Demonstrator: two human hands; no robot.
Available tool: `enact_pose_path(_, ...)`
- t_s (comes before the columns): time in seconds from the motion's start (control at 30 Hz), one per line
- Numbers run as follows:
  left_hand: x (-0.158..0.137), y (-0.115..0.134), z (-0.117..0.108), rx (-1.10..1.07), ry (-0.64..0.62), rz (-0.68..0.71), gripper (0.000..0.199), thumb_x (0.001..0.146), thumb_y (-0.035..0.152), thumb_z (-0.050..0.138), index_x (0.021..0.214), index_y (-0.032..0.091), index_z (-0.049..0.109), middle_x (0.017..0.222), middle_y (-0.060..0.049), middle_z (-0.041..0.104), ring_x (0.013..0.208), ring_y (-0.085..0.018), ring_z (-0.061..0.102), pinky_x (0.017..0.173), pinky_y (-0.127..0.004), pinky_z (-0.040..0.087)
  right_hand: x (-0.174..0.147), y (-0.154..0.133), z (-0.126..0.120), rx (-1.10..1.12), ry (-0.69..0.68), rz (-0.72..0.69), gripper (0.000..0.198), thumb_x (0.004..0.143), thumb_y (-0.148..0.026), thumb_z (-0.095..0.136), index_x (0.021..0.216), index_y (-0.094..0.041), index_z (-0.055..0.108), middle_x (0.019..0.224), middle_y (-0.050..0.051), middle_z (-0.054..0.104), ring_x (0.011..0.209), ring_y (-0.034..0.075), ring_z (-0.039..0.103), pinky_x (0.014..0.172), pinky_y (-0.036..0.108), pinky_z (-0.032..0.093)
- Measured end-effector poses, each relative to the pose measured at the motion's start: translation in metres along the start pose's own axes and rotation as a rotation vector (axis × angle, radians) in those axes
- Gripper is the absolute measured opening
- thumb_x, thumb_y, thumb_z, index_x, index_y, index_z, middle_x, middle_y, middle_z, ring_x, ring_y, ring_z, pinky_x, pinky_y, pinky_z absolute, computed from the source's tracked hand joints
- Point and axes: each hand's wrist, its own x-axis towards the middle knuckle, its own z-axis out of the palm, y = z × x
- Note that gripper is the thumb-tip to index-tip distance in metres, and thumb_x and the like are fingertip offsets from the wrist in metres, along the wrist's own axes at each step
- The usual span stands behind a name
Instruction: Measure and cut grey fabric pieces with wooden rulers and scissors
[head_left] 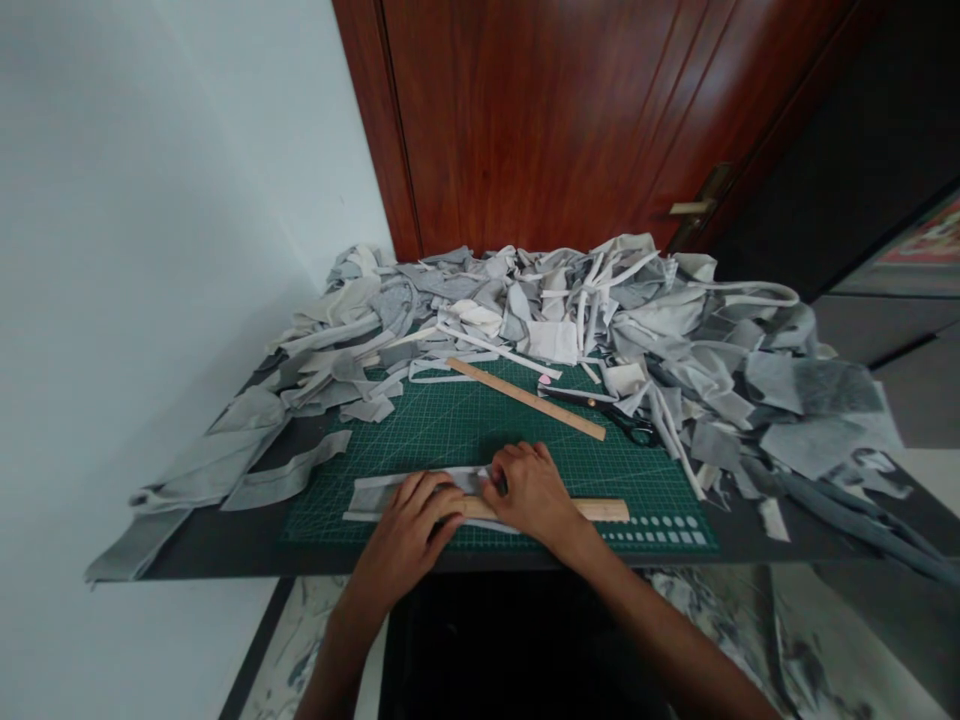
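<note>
A grey fabric strip with pale edges (367, 497) lies lengthwise near the front of the green cutting mat (442, 420). On top of it rests a wooden ruler (600, 510), its right end reaching past the cloth. My left hand (416, 520) lies over the strip and the ruler, fingers laid down and pressing on them. Close to its right, my right hand (529, 490) has curled fingers and thumb pinched at the strip's far edge, where a bit of pale cloth shows. Its fingertips are partly hidden.
A second wooden ruler (529, 400) lies slanted across the mat. Black-handled scissors (607, 408) lie to its right, beside a small pink piece (544, 379). Heaped grey and white fabric scraps (555, 342) ring the back and sides of the dark table (225, 550). Behind stands a wooden door (525, 120).
</note>
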Motion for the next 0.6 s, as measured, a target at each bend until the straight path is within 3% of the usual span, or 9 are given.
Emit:
enact_pose_path(0.13, -0.004, -0.014, -0.008, -0.043, -0.01, 0.002, 0.019, 0.105, 0.033, 0.057, 0.12, 0.025, 0.067, 0.118, -0.004, 0.068, 0.112, -0.022, 0.059, 0.1, -0.038, 0.049, -0.003, 0.018, -0.007, 0.02, -0.016, -0.022, 0.012, 0.093, -0.021, 0.061, 0.082, -0.018, 0.065, 0.089, 0.005, 0.071, 0.095, 0.022, 0.061, 0.091, 0.037, 0.034)
enact_pose_path(0.23, -0.004, -0.022, -0.01, -0.067, -0.015, 0.017, 0.022, 0.107, 0.036, 0.054, 0.121, 0.025, 0.066, 0.115, -0.004, 0.069, 0.108, -0.022, 0.061, 0.098, -0.037, 0.05, -0.008, 0.024, -0.01, 0.046, -0.009, -0.02, 0.025, 0.099, -0.038, 0.061, 0.084, -0.019, 0.065, 0.09, 0.005, 0.071, 0.096, 0.023, 0.061, 0.091, 0.038, 0.034)
enact_pose_path(0.3, -0.001, -0.024, -0.008, -0.075, -0.023, 0.027, 0.023, 0.108, 0.038, 0.052, 0.121, 0.026, 0.066, 0.114, -0.004, 0.069, 0.107, -0.022, 0.062, 0.097, -0.038, 0.05, -0.007, 0.016, -0.008, 0.036, 0.001, 0.016, 0.039, 0.096, -0.055, 0.063, 0.084, -0.019, 0.066, 0.092, 0.007, 0.071, 0.098, 0.025, 0.061, 0.092, 0.039, 0.034)
enact_pose_path(0.37, 0.002, -0.022, -0.005, -0.077, -0.038, 0.037, 0.024, 0.108, 0.039, 0.05, 0.121, 0.025, 0.066, 0.115, -0.004, 0.069, 0.108, -0.022, 0.062, 0.098, -0.038, 0.05, -0.002, 0.004, -0.003, 0.015, 0.0, 0.044, 0.043, 0.093, -0.06, 0.066, 0.085, -0.018, 0.066, 0.095, 0.009, 0.072, 0.101, 0.027, 0.061, 0.093, 0.04, 0.035)
enact_pose_path(0.5, 0.005, -0.018, -0.003, -0.072, -0.057, 0.03, 0.025, 0.108, 0.041, 0.05, 0.119, 0.024, 0.065, 0.114, -0.004, 0.069, 0.107, -0.022, 0.065, 0.098, -0.037, 0.052, 0.007, -0.008, 0.004, -0.001, -0.031, 0.067, 0.022, 0.096, -0.036, 0.063, 0.088, -0.017, 0.068, 0.099, 0.01, 0.073, 0.102, 0.026, 0.061, 0.093, 0.039, 0.035)
enact_pose_path(0.6, 0.002, -0.019, -0.006, -0.059, -0.044, -0.009, 0.027, 0.107, 0.042, 0.05, 0.123, 0.024, 0.064, 0.114, -0.004, 0.068, 0.105, -0.022, 0.066, 0.095, -0.035, 0.054, 0.003, 0.008, 0.0, 0.054, -0.064, 0.01, 0.013, 0.096, -0.027, 0.061, 0.09, -0.017, 0.067, 0.094, 0.006, 0.072, 0.097, 0.022, 0.061, 0.091, 0.036, 0.036)
